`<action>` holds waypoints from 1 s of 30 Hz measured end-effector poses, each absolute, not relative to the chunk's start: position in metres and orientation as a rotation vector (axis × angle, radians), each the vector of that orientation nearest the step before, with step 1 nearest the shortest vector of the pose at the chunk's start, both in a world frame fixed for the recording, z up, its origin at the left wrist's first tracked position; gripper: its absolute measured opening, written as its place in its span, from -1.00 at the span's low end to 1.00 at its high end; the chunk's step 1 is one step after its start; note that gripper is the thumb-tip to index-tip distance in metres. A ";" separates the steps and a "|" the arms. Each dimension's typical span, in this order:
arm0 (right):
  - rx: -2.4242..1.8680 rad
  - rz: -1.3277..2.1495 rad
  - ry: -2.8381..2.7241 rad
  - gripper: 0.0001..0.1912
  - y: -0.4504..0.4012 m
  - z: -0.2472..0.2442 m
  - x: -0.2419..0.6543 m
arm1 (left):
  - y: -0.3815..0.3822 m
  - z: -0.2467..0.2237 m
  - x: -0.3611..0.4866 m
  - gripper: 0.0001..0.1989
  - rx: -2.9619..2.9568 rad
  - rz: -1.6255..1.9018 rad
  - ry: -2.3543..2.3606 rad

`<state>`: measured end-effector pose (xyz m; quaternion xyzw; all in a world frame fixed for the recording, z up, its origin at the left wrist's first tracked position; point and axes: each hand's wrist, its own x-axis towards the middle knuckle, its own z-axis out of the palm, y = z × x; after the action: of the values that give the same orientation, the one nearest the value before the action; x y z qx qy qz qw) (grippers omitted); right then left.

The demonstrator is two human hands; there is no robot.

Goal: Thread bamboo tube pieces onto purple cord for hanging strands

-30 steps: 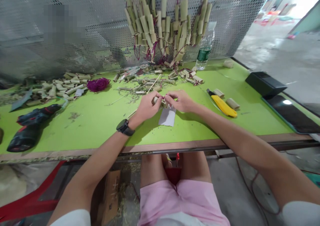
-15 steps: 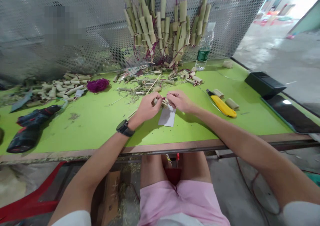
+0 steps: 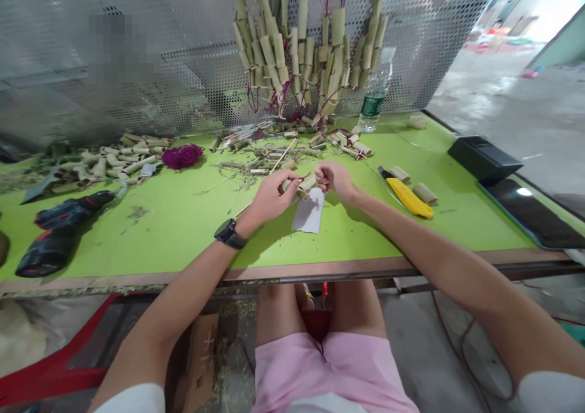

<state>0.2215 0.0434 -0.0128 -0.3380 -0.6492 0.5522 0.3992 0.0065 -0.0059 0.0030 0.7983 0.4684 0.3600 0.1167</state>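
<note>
Around a small cut bamboo piece, the fingers of my left hand are closed, and a short purple string sticks out at the fingertips. Just to the right, my right hand is curled closed; what it holds, if anything, is hidden. A small white paper lies on the green table under and in front of the bamboo piece. A thin stick lies behind my left hand.
A yellow cutter, bamboo pieces, a phone and a black box lie right. At left are a drill and purple string bundle. A bottle and hanging bamboo strings stand behind.
My right hand has moved slightly right, away from my left hand, and its fingers have curled in. More of the bamboo piece and the purple string shows between the hands.
</note>
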 end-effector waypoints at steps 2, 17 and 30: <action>-0.884 1.334 -1.660 -0.55 0.043 -0.013 0.223 | -0.006 0.003 0.007 -0.80 2.338 1.084 1.393; -0.857 0.961 -2.106 -0.38 0.032 -0.008 0.213 | -0.008 0.000 0.005 -0.77 2.586 1.106 1.331; -0.827 0.823 -2.066 -0.44 0.030 -0.008 0.209 | -0.007 -0.001 0.006 -0.90 2.556 0.883 1.585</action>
<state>0.2092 0.0304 -0.0076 -0.3229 -0.8073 0.3216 0.3749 0.0062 -0.0068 -0.0008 0.8155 0.5055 0.2818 0.0034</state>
